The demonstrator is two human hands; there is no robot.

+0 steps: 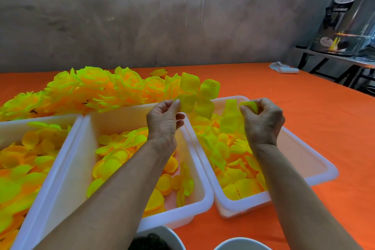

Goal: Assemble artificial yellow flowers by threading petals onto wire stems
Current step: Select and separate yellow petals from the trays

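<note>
My left hand (165, 117) pinches a yellow petal piece (197, 92) with several lobes, held up above the trays. My right hand (262, 119) is curled round another yellow petal piece (231, 117), which hangs over the right white tray (312, 166). That tray holds loose yellow petals. The middle white tray (121, 115) and the left white tray (40, 117) also hold yellow petals. A heap of finished yellow flowers (97, 89) lies on the orange tablecloth (304, 95) behind the trays. No wire stem is visible.
Two white bowls sit at the near edge, one (162, 237) with something dark inside, the other (241, 244) beside it. A folded white cloth (284, 69) lies at the far right of the table. A steel urn (349, 12) stands on a side stand.
</note>
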